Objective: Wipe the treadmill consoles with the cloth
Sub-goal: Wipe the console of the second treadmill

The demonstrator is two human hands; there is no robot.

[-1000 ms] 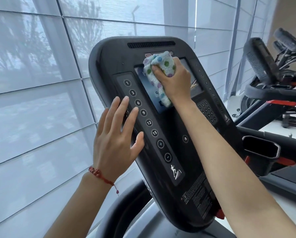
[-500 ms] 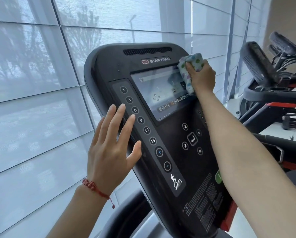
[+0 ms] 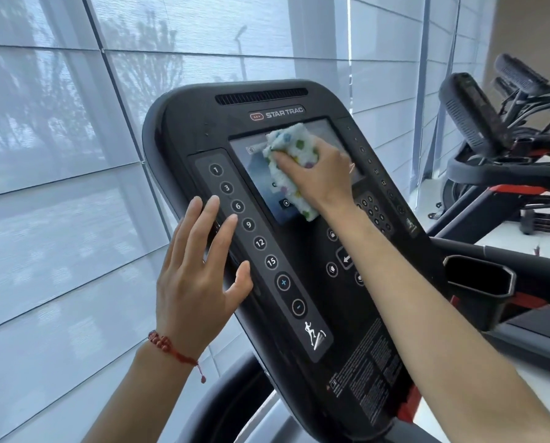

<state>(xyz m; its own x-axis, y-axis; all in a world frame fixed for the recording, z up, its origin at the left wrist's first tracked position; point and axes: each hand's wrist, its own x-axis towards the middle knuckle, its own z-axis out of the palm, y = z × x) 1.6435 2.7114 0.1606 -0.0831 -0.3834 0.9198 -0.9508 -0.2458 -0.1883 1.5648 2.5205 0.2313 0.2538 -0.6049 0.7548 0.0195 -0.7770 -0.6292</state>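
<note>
The cloth [image 3: 294, 161], white with coloured dots, lies bunched against the touchscreen [image 3: 299, 174] of the nearest treadmill console [image 3: 299, 314], covering the middle of the screen from near its upper edge down to its lower edge. The right hand [image 3: 318, 177] grips the cloth, fingers curled over it and pressing it to the glass, the forearm crossing the console's lower right part. The console is black, tilted back, with a vent slot [image 3: 261, 96] along its top and the "STAR TRAC" logo [image 3: 278, 114] just above the screen. Left of the screen runs a column of round incline buttons [image 3: 254, 235] marked 1, 3, 6, 9, 12 and 15, then plus and minus. The left hand [image 3: 197, 282] rests flat on the console's left edge beside these buttons, fingers straight and slightly spread, holding nothing; a red cord bracelet [image 3: 171, 348] circles its wrist. To the right of the console sits a dark cup holder [image 3: 478, 278]. Further right stands a second treadmill console [image 3: 472, 113], seen from the side, with more gym machines behind it. Pale window blinds [image 3: 59, 187] fill the background on the left.
</note>
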